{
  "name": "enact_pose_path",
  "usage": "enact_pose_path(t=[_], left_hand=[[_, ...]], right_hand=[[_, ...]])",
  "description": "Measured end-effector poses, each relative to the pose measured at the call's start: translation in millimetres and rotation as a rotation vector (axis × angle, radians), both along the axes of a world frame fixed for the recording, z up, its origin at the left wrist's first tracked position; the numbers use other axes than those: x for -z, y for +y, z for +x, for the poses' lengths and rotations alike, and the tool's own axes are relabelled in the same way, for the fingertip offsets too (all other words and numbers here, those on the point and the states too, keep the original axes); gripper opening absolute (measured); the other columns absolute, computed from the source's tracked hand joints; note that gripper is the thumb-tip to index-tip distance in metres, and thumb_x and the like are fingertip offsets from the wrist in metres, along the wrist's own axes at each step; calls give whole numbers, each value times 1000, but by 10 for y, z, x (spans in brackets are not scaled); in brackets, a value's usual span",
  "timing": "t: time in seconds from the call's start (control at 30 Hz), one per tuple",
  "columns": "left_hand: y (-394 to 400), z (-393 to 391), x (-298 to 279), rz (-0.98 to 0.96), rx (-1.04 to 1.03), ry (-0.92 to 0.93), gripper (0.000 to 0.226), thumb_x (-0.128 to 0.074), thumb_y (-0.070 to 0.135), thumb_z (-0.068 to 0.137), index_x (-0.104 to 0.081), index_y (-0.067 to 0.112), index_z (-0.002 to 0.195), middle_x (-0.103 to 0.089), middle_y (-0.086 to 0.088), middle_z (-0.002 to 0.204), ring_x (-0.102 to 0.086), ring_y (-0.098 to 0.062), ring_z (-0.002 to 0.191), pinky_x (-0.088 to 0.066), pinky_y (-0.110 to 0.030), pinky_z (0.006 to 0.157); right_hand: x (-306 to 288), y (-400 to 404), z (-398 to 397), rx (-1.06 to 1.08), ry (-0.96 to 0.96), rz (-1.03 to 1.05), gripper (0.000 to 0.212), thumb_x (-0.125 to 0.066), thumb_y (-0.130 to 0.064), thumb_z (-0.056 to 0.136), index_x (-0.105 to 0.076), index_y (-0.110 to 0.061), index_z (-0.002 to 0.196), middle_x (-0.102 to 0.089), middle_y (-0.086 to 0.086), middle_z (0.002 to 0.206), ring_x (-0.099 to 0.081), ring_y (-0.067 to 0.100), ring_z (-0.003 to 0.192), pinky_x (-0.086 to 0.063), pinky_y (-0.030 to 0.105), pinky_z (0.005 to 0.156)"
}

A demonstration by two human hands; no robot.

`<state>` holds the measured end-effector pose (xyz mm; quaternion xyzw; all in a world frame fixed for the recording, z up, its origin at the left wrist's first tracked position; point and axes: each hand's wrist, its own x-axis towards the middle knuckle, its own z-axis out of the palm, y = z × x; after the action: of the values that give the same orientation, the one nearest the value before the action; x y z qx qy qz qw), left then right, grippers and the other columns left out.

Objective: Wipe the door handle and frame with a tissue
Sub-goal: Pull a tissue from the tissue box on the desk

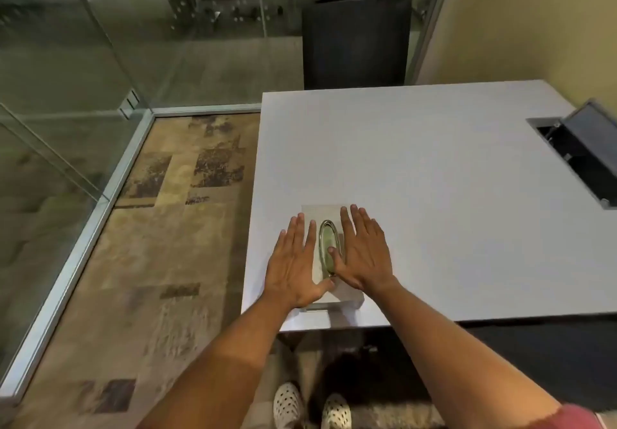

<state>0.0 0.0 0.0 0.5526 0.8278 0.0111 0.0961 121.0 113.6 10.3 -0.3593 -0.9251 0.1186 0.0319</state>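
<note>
Your fingers are spread flat and straight on both sides, gripping nothing. Your left hand (293, 261) lies palm down on the left half of the tissue box (347, 300), fingertips pointing to the far side, thumb angled in toward the near end of the oval opening (327, 248). Your right hand (362, 251) lies palm down on the right half, its fingers reaching a little farther than the left ones, its thumb resting on the opening's edge. The two thumbs come close together near the opening's near end. Both wrists are level and both forearms run back toward you, bare, with a red sleeve (577, 418) showing at the right elbow.

The tissue box sits on the white table (434, 168) at its near left corner, close to the near edge. No loose tissue shows in either hand. To the left, a glass wall with a metal frame (83, 228) runs along the patterned carpet (167, 228). I cannot make out a door handle. A black chair (355, 41) stands at the table's far side.
</note>
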Motion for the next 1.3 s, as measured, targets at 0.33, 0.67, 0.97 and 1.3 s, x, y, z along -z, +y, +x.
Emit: enact_pose_path(t=[0.33, 0.67, 0.97, 1.3], left_hand=[[200, 53, 385, -55, -7, -126, 120, -46, 79, 85, 21, 10, 156, 29, -11, 163, 28, -23, 150, 6, -40, 126], [225, 53, 505, -53, -23, -128, 121, -43, 82, 83, 22, 9, 156, 30, -11, 162, 28, -24, 150, 5, -41, 127], [237, 46, 489, -80, -24, -106, 120, -44, 79, 84, 24, 9, 155, 32, -12, 161, 29, -26, 150, 6, -42, 126], [232, 46, 539, -59, -14, -107, 122, -40, 83, 83, 23, 7, 155, 32, -13, 161, 29, -25, 150, 6, -41, 126]], right_hand=[[340, 68, -178, -36, -60, 99, 26, -48, -29, 94, -70, -19, 103, -64, 6, 101, -55, 28, 94, -42, 38, 78], [434, 96, -313, 44, -96, 90, 22, -55, -31, 94, -73, -22, 103, -58, 4, 105, -51, 27, 100, -40, 40, 80], [378, 29, -485, 100, -139, 141, 13, -60, -15, 80, -66, -11, 91, -59, 10, 93, -52, 31, 88, -36, 39, 68], [365, 62, -386, 144, -8, 138, 18, -59, -20, 83, -65, -10, 96, -61, 10, 96, -54, 31, 87, -38, 40, 70]])
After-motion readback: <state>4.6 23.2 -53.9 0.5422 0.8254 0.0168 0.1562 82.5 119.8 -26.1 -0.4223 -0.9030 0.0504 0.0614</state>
